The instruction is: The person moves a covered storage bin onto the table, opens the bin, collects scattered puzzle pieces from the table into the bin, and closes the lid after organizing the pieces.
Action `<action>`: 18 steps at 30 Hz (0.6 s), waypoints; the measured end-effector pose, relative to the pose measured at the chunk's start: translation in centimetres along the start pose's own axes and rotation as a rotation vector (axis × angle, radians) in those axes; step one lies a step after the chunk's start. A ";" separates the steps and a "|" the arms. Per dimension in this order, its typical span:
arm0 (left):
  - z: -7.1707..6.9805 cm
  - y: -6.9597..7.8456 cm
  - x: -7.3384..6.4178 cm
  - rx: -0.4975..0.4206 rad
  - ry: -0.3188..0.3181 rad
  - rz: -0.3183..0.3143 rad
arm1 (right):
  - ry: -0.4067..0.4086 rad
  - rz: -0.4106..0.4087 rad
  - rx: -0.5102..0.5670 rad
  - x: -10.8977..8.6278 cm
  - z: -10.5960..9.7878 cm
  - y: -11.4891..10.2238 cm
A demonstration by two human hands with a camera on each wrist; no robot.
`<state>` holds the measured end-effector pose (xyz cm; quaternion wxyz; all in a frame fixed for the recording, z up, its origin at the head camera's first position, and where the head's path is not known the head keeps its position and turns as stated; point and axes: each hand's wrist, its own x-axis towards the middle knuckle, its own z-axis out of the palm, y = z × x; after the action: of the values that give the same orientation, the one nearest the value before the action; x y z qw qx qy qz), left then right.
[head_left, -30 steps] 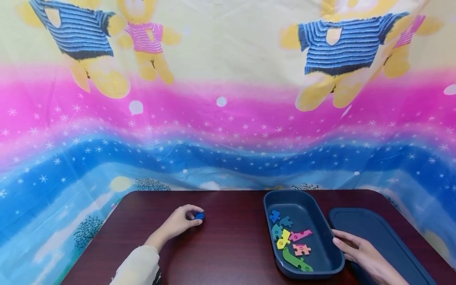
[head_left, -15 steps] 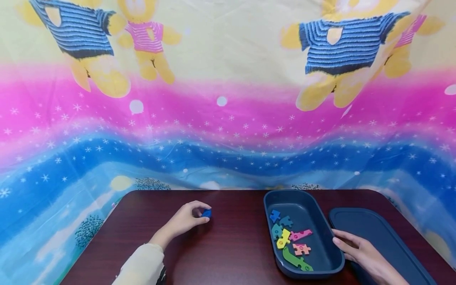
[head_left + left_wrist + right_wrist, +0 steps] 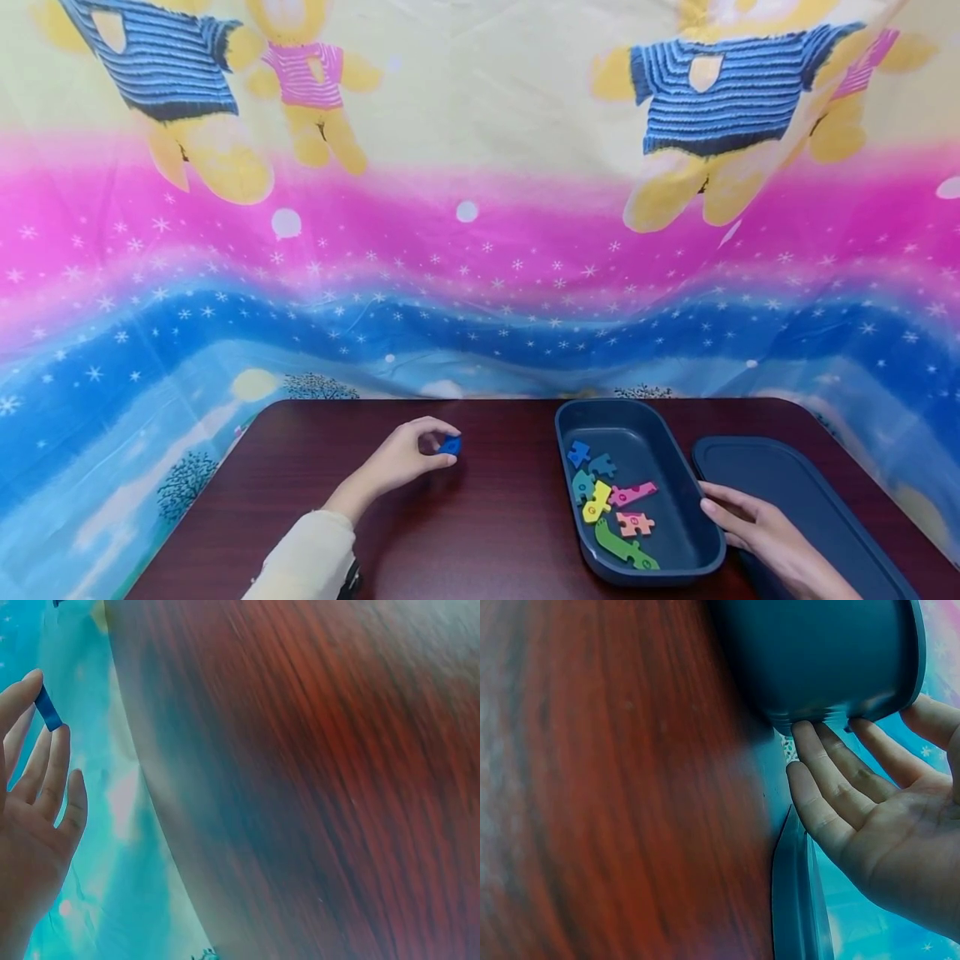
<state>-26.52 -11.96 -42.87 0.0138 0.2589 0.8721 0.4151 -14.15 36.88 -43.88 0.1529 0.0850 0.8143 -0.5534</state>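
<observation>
My left hand [image 3: 405, 454] is raised over the left half of the table, pinching a small blue puzzle piece [image 3: 450, 445] between thumb and fingertips. In the left wrist view that blue piece [image 3: 49, 709] shows edge-on, as a thin strip. A dark blue-grey box [image 3: 682, 533] stands right of centre. Inside it, towards its left side, lie several coloured puzzle pieces, among them a yellow one [image 3: 597, 504], a pink one [image 3: 634, 495] and a long green one [image 3: 619, 546]. With extended fingers my right hand [image 3: 765, 533] touches the box's right outer wall [image 3: 825, 667]; its thumb is at the rim.
The box's flat dark lid [image 3: 795, 483] lies on the table to the right, partly under my right forearm. The dark red-brown wooden table [image 3: 480, 517] ends at a far edge, behind which hangs a printed cloth [image 3: 465, 333] with bears and snowflakes.
My left hand has moved to the right and slightly away from me with the blue puzzle piece, nearer the box. The right hand and the box have stayed where they were.
</observation>
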 end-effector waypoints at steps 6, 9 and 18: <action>0.5 0.9 0.3 -0.012 -0.007 0.055 | -0.002 -0.003 0.001 0.0 0.0 0.0; 0.7 1.3 0.4 -0.013 -0.011 0.070 | -0.002 -0.006 -0.003 0.0 0.0 0.0; 1.4 2.2 0.7 -0.005 -0.023 0.109 | 0.000 -0.006 -0.001 0.0 0.0 0.1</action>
<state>-25.83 -9.48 -42.02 0.0019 0.3107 0.8553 0.4146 -14.16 36.90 -43.93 0.1510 0.0825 0.8150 -0.5533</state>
